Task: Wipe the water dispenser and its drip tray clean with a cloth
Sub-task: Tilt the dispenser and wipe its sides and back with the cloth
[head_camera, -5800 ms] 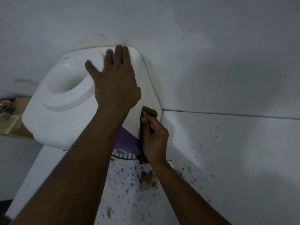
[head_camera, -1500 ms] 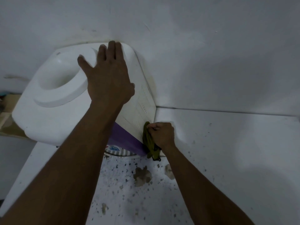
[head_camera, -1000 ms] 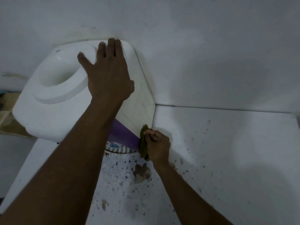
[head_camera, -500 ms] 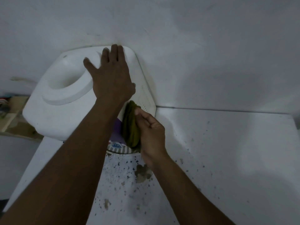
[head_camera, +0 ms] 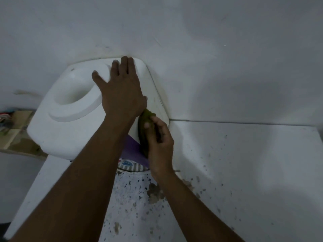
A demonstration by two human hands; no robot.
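Your left hand (head_camera: 122, 95), flat, braces the dispenser (head_camera: 57, 133); your right hand (head_camera: 160, 145) grips the cloth (head_camera: 144, 130) just beneath it. Hard sideways scrubbing could shift the dispenser.

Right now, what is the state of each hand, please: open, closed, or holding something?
Left hand: open, fingers straight, resting flat on top of the water dispenser.
Right hand: grips the green cloth against the dispenser's side.

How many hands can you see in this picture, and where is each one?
2. The left hand lies flat on top of the white water dispenser; the right hand holds a green cloth against its side. No others show.
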